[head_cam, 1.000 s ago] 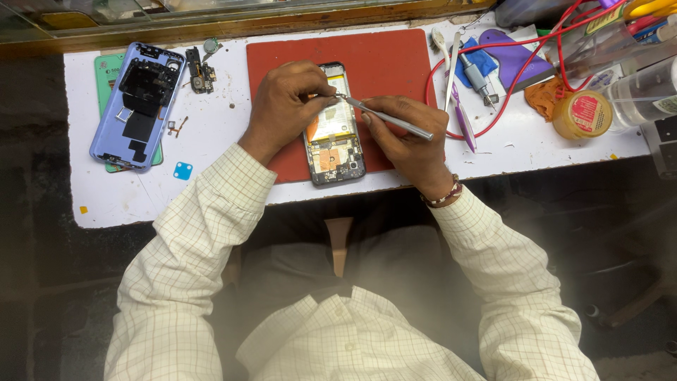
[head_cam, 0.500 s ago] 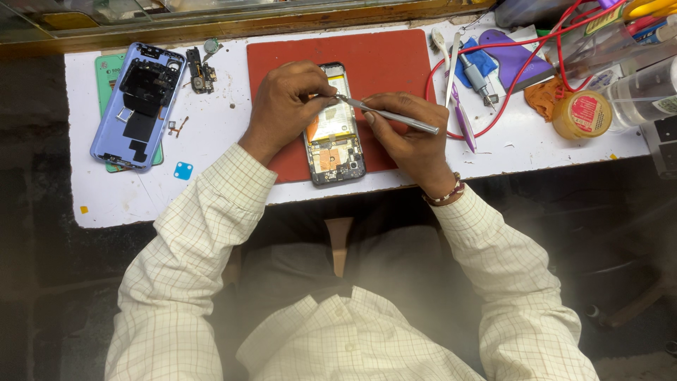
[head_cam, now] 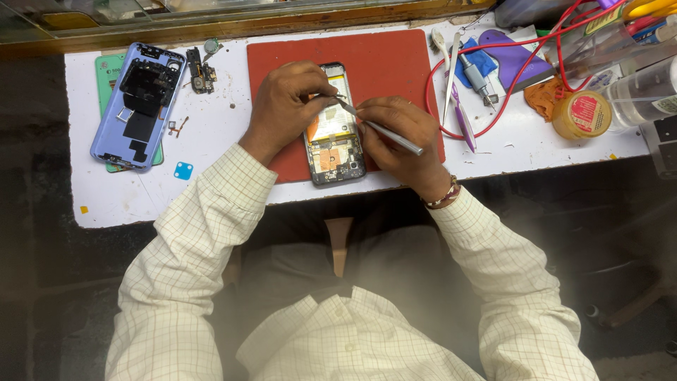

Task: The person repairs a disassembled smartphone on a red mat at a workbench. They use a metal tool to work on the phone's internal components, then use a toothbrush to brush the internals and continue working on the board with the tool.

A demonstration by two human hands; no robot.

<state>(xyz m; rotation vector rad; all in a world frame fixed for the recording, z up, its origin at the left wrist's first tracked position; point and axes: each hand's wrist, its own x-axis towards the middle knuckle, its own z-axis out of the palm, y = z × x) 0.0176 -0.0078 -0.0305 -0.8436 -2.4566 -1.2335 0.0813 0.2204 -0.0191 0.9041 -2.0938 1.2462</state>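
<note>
Far left of the red mat (head_cam: pixel 381 60), a purple phone cover (head_cam: pixel 138 106) lies on the white worktop (head_cam: pixel 218 141). On the mat lies the opened phone (head_cam: pixel 333 127). The left hand (head_cam: pixel 285 106) rests on its left edge, fingers curled. The right hand (head_cam: pixel 398 137), on its right edge, pinches metal tweezers (head_cam: pixel 384 129) over it.

Frame centre: left hand (head_cam: pixel 285 106) and right hand (head_cam: pixel 395 134) crowd the opened phone (head_cam: pixel 333 127) on the red mat (head_cam: pixel 381 63); the tool (head_cam: pixel 381 128) spans the gap between them.

Bare mat at upper right, above the right hand, gives an opening from the top.

Upper left: back cover (head_cam: pixel 137 106) and small parts (head_cam: pixel 201 70) fill that end of the table (head_cam: pixel 211 176). A bare white strip runs along the lower left, near the blue square (head_cam: pixel 183 170).

Upper right blocked: red cable (head_cam: pixel 493 106), tweezers (head_cam: pixel 451 77), jar (head_cam: pixel 582 114), bottles (head_cam: pixel 638 88).
</note>
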